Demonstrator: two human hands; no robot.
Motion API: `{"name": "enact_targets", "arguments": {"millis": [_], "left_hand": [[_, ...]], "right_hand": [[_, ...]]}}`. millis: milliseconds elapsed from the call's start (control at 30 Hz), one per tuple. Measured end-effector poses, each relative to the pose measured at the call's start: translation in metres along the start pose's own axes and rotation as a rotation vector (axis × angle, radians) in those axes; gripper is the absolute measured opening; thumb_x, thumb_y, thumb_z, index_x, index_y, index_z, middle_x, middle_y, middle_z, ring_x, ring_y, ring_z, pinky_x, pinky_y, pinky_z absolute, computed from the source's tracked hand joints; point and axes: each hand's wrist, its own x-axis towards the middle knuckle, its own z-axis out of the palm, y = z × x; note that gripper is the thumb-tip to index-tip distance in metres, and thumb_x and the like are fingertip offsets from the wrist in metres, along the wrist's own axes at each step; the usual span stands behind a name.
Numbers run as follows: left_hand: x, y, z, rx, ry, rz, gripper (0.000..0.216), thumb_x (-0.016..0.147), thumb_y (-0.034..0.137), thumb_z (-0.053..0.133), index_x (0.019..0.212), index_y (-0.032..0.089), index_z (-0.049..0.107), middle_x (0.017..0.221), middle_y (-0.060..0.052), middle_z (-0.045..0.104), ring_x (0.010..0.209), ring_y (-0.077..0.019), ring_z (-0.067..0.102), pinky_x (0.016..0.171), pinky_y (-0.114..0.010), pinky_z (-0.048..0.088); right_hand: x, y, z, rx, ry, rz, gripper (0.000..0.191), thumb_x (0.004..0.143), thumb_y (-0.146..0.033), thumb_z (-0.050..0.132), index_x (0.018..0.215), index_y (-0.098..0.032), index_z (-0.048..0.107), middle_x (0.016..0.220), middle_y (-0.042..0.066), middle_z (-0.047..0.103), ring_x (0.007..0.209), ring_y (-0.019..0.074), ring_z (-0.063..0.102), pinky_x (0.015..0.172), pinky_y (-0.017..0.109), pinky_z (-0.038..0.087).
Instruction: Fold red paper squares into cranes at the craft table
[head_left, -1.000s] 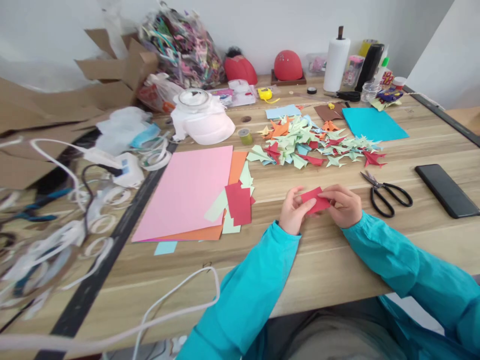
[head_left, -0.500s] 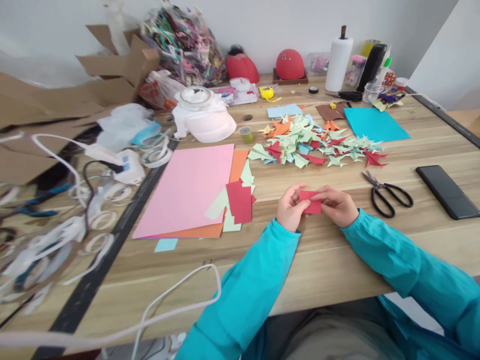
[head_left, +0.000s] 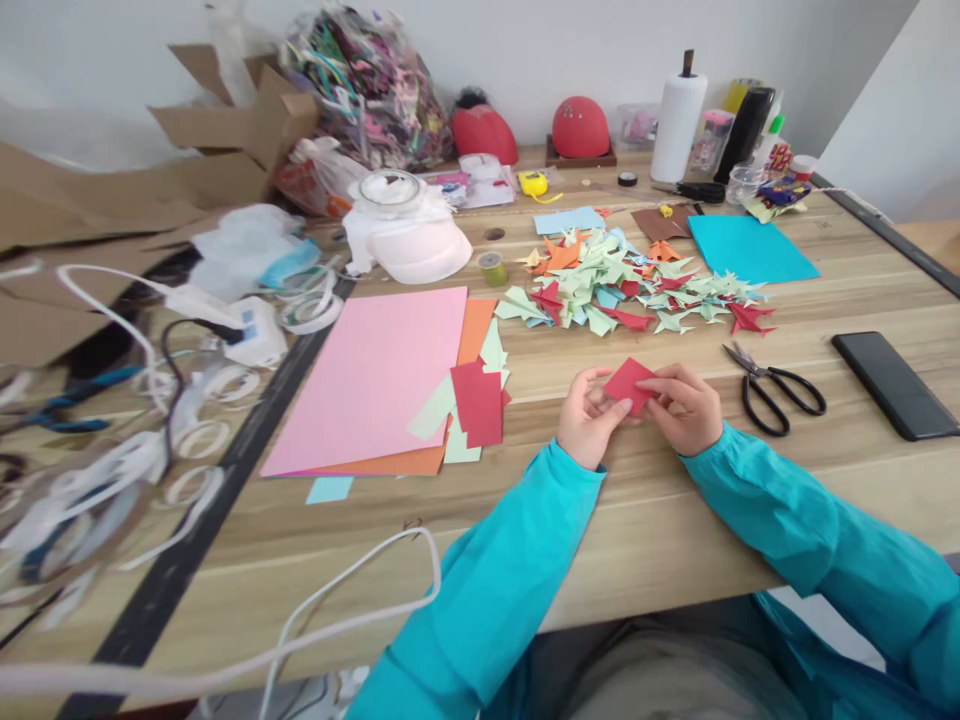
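Observation:
A small red paper square (head_left: pixel 628 380), turned so one corner points away from me, is pinched between both hands above the table. My left hand (head_left: pixel 586 418) grips its lower left side with the thumb on top. My right hand (head_left: pixel 684 408) holds the right corner between thumb and fingers. Beyond the hands lies a heap of folded paper shapes (head_left: pixel 592 280) in pale green, red, orange and blue. Left of my left hand, red paper pieces (head_left: pixel 480 405) and pale green scraps (head_left: pixel 433 412) overlap a large pink sheet (head_left: pixel 375 380) with orange paper under it.
Black-handled scissors (head_left: pixel 772 385) and a phone (head_left: pixel 896 385) lie to the right. A turquoise sheet (head_left: pixel 754 248) and a green thread spool (head_left: pixel 492 268) are farther back. White cable (head_left: pixel 360 610) crosses the front left; a cardboard box (head_left: pixel 225 150) and clutter fill the left side.
The red paper square has been turned, from edges lying level to a corner pointing away. Both hands still hold it, their fingers slightly shifted.

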Motion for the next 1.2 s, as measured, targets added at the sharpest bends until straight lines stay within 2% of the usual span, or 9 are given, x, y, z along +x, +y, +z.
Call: {"name": "enact_targets", "arguments": {"millis": [133,233,300,467,600,733,900,1200], "left_hand": [[0.005,-0.003,-0.006,0.095,0.048,0.123,0.035,0.055,0.028,0.076,0.084,0.015,0.06,0.07,-0.002,0.066,0.06,-0.0128,0.062,0.056,-0.025,0.053],[0.007,-0.006,-0.009,0.156,0.094,0.15,0.025,0.058,0.03,0.074,0.075,0.014,0.067,0.064,-0.001,0.066,0.053,-0.0108,0.06,0.057,-0.026,0.053],[0.007,-0.006,-0.009,0.134,0.09,0.109,0.028,0.057,0.032,0.074,0.078,0.014,0.069,0.067,-0.003,0.068,0.056,-0.0123,0.061,0.059,-0.027,0.053],[0.002,-0.004,-0.003,0.014,-0.007,-0.041,0.039,0.053,0.03,0.077,0.087,0.013,0.069,0.073,-0.006,0.069,0.06,-0.0156,0.064,0.058,-0.029,0.054],[0.003,-0.003,-0.004,0.021,0.038,-0.009,0.035,0.052,0.026,0.078,0.084,0.013,0.069,0.062,-0.003,0.067,0.057,-0.0141,0.064,0.057,-0.027,0.054],[0.007,-0.001,-0.01,0.047,0.057,-0.012,0.034,0.051,0.025,0.078,0.081,0.013,0.069,0.06,-0.003,0.066,0.057,-0.0141,0.064,0.057,-0.026,0.053],[0.009,0.003,-0.013,0.127,0.014,-0.053,0.031,0.05,0.023,0.078,0.077,0.012,0.069,0.058,-0.003,0.066,0.055,-0.0142,0.063,0.057,-0.027,0.053],[0.009,0.006,-0.011,0.011,0.022,-0.125,0.031,0.049,0.027,0.079,0.073,0.01,0.069,0.063,-0.005,0.068,0.055,-0.0147,0.064,0.055,-0.026,0.054]], "right_hand": [[0.0,-0.002,0.0,-0.004,-0.032,-0.027,0.02,0.076,-0.013,0.054,0.09,-0.02,0.065,0.083,0.003,0.058,0.048,0.0052,0.049,0.045,0.02,0.046],[0.001,-0.003,-0.001,-0.02,-0.029,-0.05,0.018,0.076,-0.014,0.056,0.09,-0.019,0.066,0.081,0.004,0.058,0.049,0.0055,0.05,0.046,0.02,0.047],[0.001,-0.004,-0.001,-0.043,-0.01,-0.061,0.015,0.077,-0.015,0.057,0.088,-0.019,0.066,0.08,0.004,0.059,0.049,0.0057,0.05,0.047,0.02,0.047],[0.002,-0.004,-0.002,-0.082,0.041,-0.074,0.013,0.079,-0.018,0.056,0.085,-0.02,0.067,0.079,0.004,0.06,0.053,0.0079,0.052,0.047,0.021,0.047],[0.001,-0.003,-0.002,-0.083,-0.012,-0.031,0.019,0.079,-0.02,0.055,0.094,-0.023,0.065,0.077,0.003,0.059,0.053,0.0089,0.052,0.049,0.022,0.048],[0.002,0.0,0.0,-0.007,-0.047,0.064,0.031,0.077,-0.017,0.053,0.107,-0.024,0.059,0.077,0.003,0.057,0.06,0.0111,0.054,0.05,0.022,0.049],[0.004,0.005,0.002,0.166,-0.14,0.112,0.025,0.074,-0.011,0.052,0.095,-0.022,0.063,0.085,0.004,0.06,0.068,0.0124,0.056,0.048,0.02,0.047],[0.005,0.003,0.001,0.198,-0.094,0.187,0.024,0.069,-0.008,0.053,0.085,-0.02,0.066,0.084,0.005,0.061,0.072,0.0138,0.058,0.048,0.021,0.045]]}}
